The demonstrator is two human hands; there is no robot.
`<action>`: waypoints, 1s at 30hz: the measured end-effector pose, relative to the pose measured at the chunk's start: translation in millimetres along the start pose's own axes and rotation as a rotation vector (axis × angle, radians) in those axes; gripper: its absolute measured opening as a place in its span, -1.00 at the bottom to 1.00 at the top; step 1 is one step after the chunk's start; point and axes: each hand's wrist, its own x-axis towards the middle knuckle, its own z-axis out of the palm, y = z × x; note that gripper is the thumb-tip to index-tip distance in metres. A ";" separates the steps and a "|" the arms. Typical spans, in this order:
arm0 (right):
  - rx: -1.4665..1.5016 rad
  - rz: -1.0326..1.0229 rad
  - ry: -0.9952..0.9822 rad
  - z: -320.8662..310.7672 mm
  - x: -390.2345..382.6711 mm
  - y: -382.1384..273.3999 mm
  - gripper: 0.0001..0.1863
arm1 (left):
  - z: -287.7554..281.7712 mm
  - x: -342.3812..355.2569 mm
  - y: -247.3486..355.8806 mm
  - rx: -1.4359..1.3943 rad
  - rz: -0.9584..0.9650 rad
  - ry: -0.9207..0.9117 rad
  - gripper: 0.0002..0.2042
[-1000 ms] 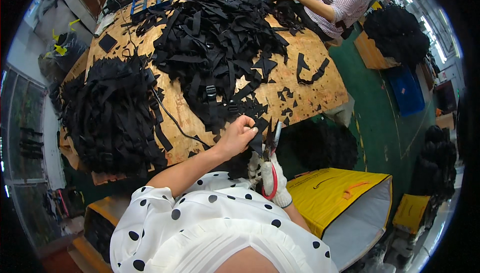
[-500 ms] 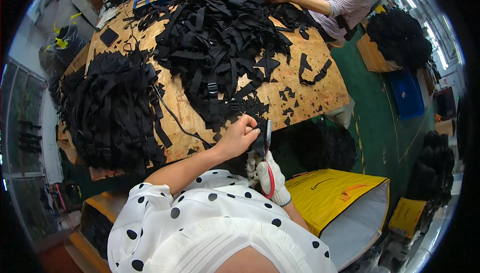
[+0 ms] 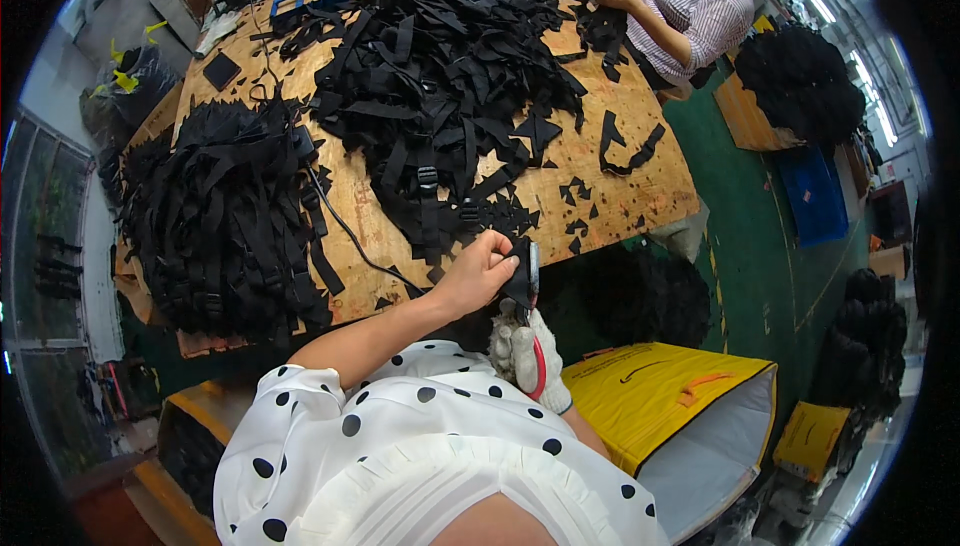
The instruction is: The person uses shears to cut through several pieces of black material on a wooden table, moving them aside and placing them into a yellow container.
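Observation:
My left hand (image 3: 480, 271) is closed on a piece of black strap (image 3: 516, 284) at the table's front edge. My right hand (image 3: 525, 361), in a white knit glove, grips red-handled scissors (image 3: 532, 271). Their metal blades are together along the right side of the strap, just beside my left fingers. Beyond them, a large tangle of black straps with plastic buckles (image 3: 440, 86) lies on the plywood table (image 3: 640, 206), with small triangular offcuts scattered near it. A second heap of black straps (image 3: 220, 216) is on the left.
A co-worker (image 3: 690, 16) at the back right holds black straps. Below the table on the right are a yellow insulated bag (image 3: 640, 396) and dark piles. Farther right stand a cardboard box (image 3: 750, 116) and a blue bin (image 3: 810, 196). A black cable (image 3: 355, 246) crosses the table.
The scissor blades in my right hand have closed from open and moved slightly left. My left hand is almost unmoved. The co-worker's hands have shifted right, lifting black straps.

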 end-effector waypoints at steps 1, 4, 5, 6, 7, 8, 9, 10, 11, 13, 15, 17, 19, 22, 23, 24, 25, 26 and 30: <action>-0.055 -0.049 0.002 0.7 -0.5 -0.1 -0.69 | -1.3 0.3 -2.1 0.000 0.001 0.002 -0.87; -0.144 -0.125 0.016 -0.6 1.5 -0.8 -0.69 | -2.2 -0.5 -8.4 0.125 -0.007 -0.013 -0.84; -0.177 -0.150 0.031 -1.5 2.8 -0.9 -0.69 | 0.5 -2.2 -10.0 0.074 0.005 -0.031 -0.84; -0.178 -0.150 0.030 -1.6 3.5 -1.8 -0.69 | 1.8 -3.3 -10.4 0.024 0.018 -0.047 -0.84; -0.205 -0.149 0.034 -1.4 4.0 -2.7 -0.68 | 1.1 -3.6 -9.2 0.023 0.018 -0.046 -0.84; -0.233 -0.148 0.039 -1.1 4.2 -3.2 -0.66 | -0.3 -3.9 -7.4 0.050 -0.002 -0.045 -0.85; -0.234 -0.148 0.041 -2.6 4.1 -0.5 -0.66 | -0.3 -3.4 -6.6 0.076 -0.022 -0.049 -0.85; -0.158 -0.116 0.018 -4.8 4.1 4.7 -0.66 | 0.2 -2.9 -6.8 0.075 -0.021 -0.051 -0.85; -0.081 -0.083 -0.004 -6.1 3.9 7.5 -0.66 | 0.7 -2.4 -7.0 0.056 -0.029 -0.056 -0.84; -0.152 -0.125 0.018 -3.2 3.5 1.6 -0.65 | 0.7 -1.9 -7.1 0.040 -0.037 -0.054 -0.84; -0.223 -0.166 0.043 -2.0 3.1 -0.1 -0.64 | 0.7 -1.3 -8.1 0.048 -0.063 -0.041 -0.84; -0.073 -0.042 0.007 -2.2 2.6 2.0 -0.62 | 0.3 -1.5 -9.0 0.037 -0.061 -0.041 -0.84; -0.077 -0.035 0.023 -3.0 3.0 6.3 -0.60 | 0.9 -1.3 -8.6 0.026 -0.060 -0.047 -0.83; -0.057 -0.058 -0.005 -6.5 3.1 11.2 -0.54 | 0.6 -1.5 -6.9 0.024 -0.077 -0.052 -0.84; -0.032 -0.088 -0.047 -8.1 2.8 11.4 -0.50 | -0.4 -0.3 -9.6 0.021 -0.066 -0.059 -0.84; -0.033 -0.087 -0.050 -7.9 2.2 7.0 -0.50 | -2.1 0.3 -12.5 0.017 -0.055 -0.063 -0.85; -0.150 -0.118 -0.049 -6.6 0.9 -0.9 -0.42 | -3.8 0.7 -15.4 0.016 -0.055 -0.060 -0.85; -0.267 -0.148 -0.049 -6.0 0.3 -5.2 -0.32 | -5.6 1.0 -18.3 0.020 -0.075 -0.059 -0.85; -0.326 -0.100 -0.061 -9.7 1.3 -1.6 -0.29 | -6.0 0.0 -15.6 0.028 -0.110 -0.084 -0.85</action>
